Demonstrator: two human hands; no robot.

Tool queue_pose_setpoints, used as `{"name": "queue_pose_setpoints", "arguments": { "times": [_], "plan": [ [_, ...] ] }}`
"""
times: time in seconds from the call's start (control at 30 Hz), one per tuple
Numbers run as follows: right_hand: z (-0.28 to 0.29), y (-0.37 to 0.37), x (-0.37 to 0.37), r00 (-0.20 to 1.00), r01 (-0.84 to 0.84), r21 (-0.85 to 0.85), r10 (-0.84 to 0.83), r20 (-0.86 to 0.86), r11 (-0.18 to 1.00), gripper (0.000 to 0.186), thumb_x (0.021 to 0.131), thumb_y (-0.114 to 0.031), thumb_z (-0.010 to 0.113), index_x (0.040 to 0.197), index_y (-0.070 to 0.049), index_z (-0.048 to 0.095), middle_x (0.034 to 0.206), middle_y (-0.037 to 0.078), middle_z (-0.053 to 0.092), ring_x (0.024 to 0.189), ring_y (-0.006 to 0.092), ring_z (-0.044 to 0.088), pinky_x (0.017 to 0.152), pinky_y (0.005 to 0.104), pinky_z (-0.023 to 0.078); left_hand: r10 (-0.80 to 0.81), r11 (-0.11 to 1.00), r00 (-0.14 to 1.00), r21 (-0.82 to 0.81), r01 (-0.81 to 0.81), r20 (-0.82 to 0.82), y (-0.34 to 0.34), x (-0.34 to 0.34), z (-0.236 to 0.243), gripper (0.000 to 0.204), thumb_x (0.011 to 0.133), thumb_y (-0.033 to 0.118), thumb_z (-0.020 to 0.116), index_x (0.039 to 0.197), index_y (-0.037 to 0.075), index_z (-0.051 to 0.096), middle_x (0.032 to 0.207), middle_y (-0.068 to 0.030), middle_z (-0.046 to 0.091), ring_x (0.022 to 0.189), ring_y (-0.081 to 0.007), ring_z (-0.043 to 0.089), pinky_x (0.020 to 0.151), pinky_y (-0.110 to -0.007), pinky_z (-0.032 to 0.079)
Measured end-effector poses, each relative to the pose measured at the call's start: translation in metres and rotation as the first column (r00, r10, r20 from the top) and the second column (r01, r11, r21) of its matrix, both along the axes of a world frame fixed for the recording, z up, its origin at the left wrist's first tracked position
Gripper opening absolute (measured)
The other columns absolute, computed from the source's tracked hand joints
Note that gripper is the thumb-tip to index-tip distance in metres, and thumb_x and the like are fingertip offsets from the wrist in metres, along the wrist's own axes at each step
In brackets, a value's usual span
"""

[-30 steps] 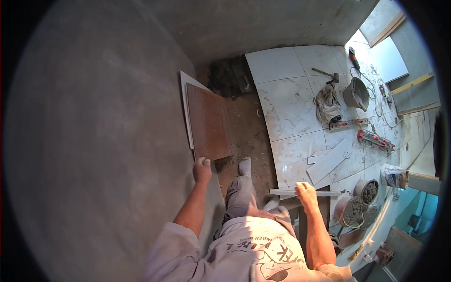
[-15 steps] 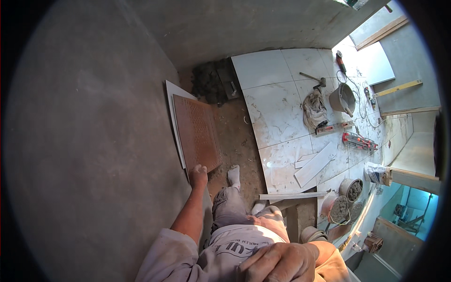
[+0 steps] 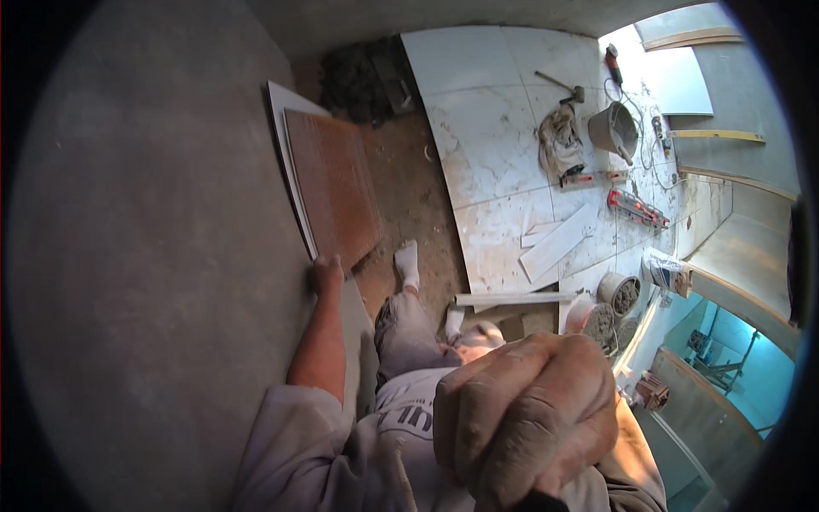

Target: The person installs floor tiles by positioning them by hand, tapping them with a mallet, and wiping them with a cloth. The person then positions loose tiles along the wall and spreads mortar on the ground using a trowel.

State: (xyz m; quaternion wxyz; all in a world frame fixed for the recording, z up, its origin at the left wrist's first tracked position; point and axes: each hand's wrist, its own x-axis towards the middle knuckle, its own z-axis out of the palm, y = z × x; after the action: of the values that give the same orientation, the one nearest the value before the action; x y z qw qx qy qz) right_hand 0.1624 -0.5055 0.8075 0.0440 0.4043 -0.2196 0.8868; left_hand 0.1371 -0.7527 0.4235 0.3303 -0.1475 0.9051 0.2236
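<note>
My left hand is closed on the near lower corner of a brown tile, whose face has a fine pattern. The tile leans against the grey wall, in front of a white tile that shows only along its edges. Large and close, my right hand is raised before my chest with the fingers curled in. A dark bit shows under those fingers, but whatever they hold is hidden.
Bare dirt lies between the leaning tiles and the white tiled floor. On that floor are a bucket, a hammer, a cloth sack, an angle grinder and tile strips. A mortar bucket stands at right.
My right hand has risen and come closer, its fingers more tightly curled. The whole view has shifted, so floor and tiles sit higher. My left hand stays at the tile's corner.
</note>
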Motion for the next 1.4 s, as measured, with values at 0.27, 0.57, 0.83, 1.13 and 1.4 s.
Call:
{"name": "queue_pose_setpoints", "arguments": {
  "times": [0.27, 0.57, 0.83, 1.13, 1.4],
  "plan": [
    [-0.001, 0.007, 0.030, 0.648, -0.084, 0.357, -0.222, 0.729, 0.930, 0.023, 0.089, -0.018, 0.057, 0.088, 0.004, 0.063, 0.083, 0.012, 0.059, 0.073, 0.0196, 0.058, 0.065, 0.0282, 0.044, 0.139, 0.988, 0.990, 0.074, -0.137, -0.028, -0.037, 0.014, -0.047, 0.058, 0.083, 0.030, 0.060, 0.121, -0.011, 0.046, 0.123, -0.0294, 0.050, 0.118, -0.0381, 0.048, 0.098, -0.040, 0.038],
    [-0.163, 0.009, 0.104, 0.065, -0.475, 0.647, -0.710, 0.702, 0.596, 0.027, 0.089, -0.025, 0.058, 0.093, 0.002, 0.062, 0.078, 0.006, 0.063, 0.073, 0.0112, 0.056, 0.067, 0.0269, 0.045, 0.076, 0.979, 0.990, -0.179, -0.096, -0.120, -0.006, 0.005, -0.005, 0.053, 0.078, 0.030, 0.065, 0.111, -0.010, 0.052, 0.110, -0.0257, 0.058, 0.102, -0.0385, 0.058, 0.088, -0.042, 0.046],
    [-0.203, 0.015, 0.108, 0.255, -0.697, 0.700, -0.858, 0.446, 0.156, 0.028, 0.087, -0.029, 0.057, 0.093, -0.003, 0.063, 0.083, 0.020, 0.063, 0.081, 0.0343, 0.062, 0.069, 0.0386, 0.047, -0.003, 0.977, 0.998, -0.213, 0.016, 0.061, 0.004, -0.007, 0.015, 0.037, 0.076, 0.033, 0.067, 0.095, 0.001, 0.065, 0.090, -0.0191, 0.066, 0.087, -0.0348, 0.064, 0.077, -0.044, 0.051],
    [-0.273, 0.005, 0.055, 0.398, -0.717, 0.697, -0.829, 0.394, -0.013, 0.039, 0.086, -0.039, 0.053, 0.093, -0.001, 0.063, 0.086, 0.024, 0.062, 0.088, 0.0402, 0.060, 0.074, 0.0450, 0.046, -0.273, 0.945, 0.958, -0.209, 0.250, -0.089, 0.027, -0.002, -0.001, 0.029, 0.073, 0.036, 0.066, 0.073, 0.006, 0.066, 0.072, -0.0125, 0.065, 0.068, -0.0312, 0.064, 0.063, -0.042, 0.050],
    [-0.364, -0.028, -0.051, 0.429, -0.729, 0.672, -0.853, 0.298, -0.131, 0.056, 0.083, -0.048, 0.053, 0.104, 0.004, 0.059, 0.097, 0.026, 0.062, 0.096, 0.0398, 0.059, 0.083, 0.0453, 0.046, -0.197, 0.961, 0.980, 0.196, 0.193, 0.001, 0.083, 0.020, 0.008, 0.033, 0.076, 0.036, 0.064, 0.092, 0.007, 0.065, 0.088, -0.0166, 0.065, 0.085, -0.0342, 0.063, 0.071, -0.045, 0.048]
  ]
}}
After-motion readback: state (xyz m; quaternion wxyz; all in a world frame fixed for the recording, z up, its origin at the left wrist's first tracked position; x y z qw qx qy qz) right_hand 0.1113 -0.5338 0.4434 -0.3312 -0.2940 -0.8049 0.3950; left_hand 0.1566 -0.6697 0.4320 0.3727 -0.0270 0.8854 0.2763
